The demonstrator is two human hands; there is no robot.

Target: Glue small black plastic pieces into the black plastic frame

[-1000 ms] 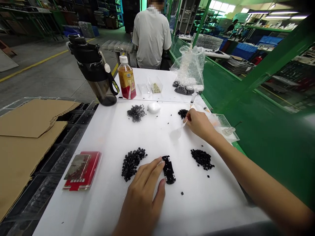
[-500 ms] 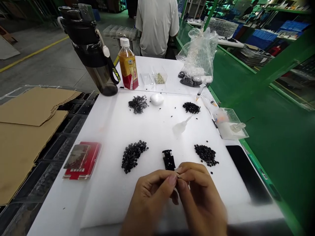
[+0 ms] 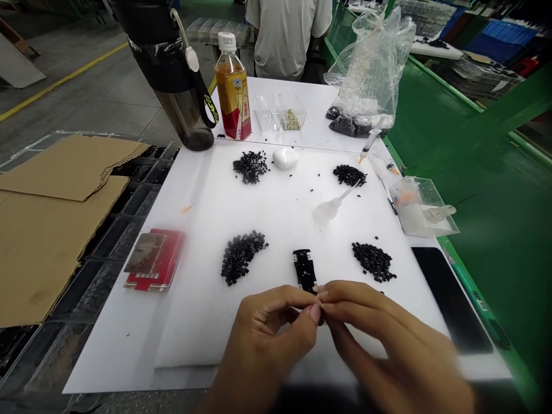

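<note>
My left hand (image 3: 271,333) and my right hand (image 3: 383,328) meet at the fingertips over a white foam pad (image 3: 194,322). Whether a small piece sits between them is hidden. Just above the fingertips lies a black notched strip (image 3: 304,270), nearest to both hands and apparently apart from them. Heaps of small black pieces lie to either side of it, at left (image 3: 242,257) and right (image 3: 373,262). Two more heaps lie farther off (image 3: 250,167) (image 3: 349,175), with a white oval object (image 3: 285,158) between them. A small clear squeeze dropper (image 3: 330,210) rests on the pad.
A red card pack (image 3: 154,260) and cardboard sheets (image 3: 56,224) lie left. A tea bottle (image 3: 233,86), dark tumbler (image 3: 172,86), clear boxes (image 3: 280,112) and plastic bag (image 3: 371,75) stand beyond the pad. A co-worker (image 3: 288,34) sits farther on.
My right hand has moved from the dropper to my left hand, and the fingertips now meet. The view has tilted lower, shifting the table contents upward in the picture.
</note>
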